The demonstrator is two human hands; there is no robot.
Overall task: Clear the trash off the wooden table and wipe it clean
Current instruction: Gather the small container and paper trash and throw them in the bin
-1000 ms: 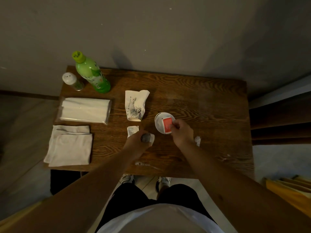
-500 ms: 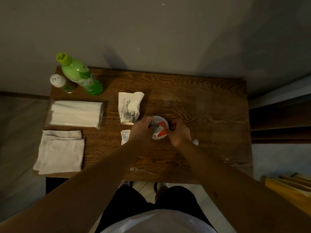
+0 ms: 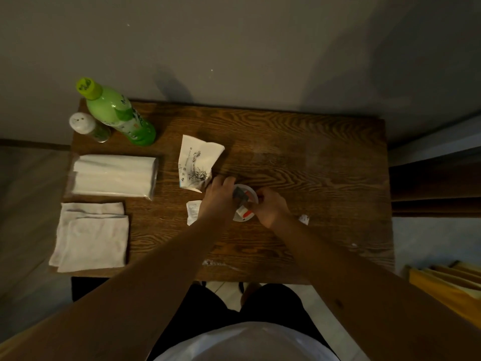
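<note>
On the wooden table (image 3: 312, 157) my two hands meet over a small round white cup (image 3: 240, 217) that holds a red packet (image 3: 244, 211). My left hand (image 3: 218, 196) pinches a grey crumpled scrap (image 3: 240, 197) right above the cup's opening. My right hand (image 3: 270, 207) grips the cup's right rim. A crumpled printed paper bag (image 3: 196, 165) lies just behind my left hand. Beside my left wrist sits a small white packet (image 3: 193, 210), and a tiny white scrap (image 3: 304, 219) lies right of my right wrist. Crumbs (image 3: 213, 263) dot the front edge.
At the table's left stand a green bottle (image 3: 119, 115) and a small white-capped shaker (image 3: 88, 126), with a wrapped tissue pack (image 3: 114, 178) and a folded white cloth (image 3: 91, 238) in front of them. A wall runs along the back. Yellow fabric (image 3: 447, 287) lies at lower right.
My left hand picked up the grey scrap near the front and carried it right to the cup. My right hand stayed on the cup with the red packet.
</note>
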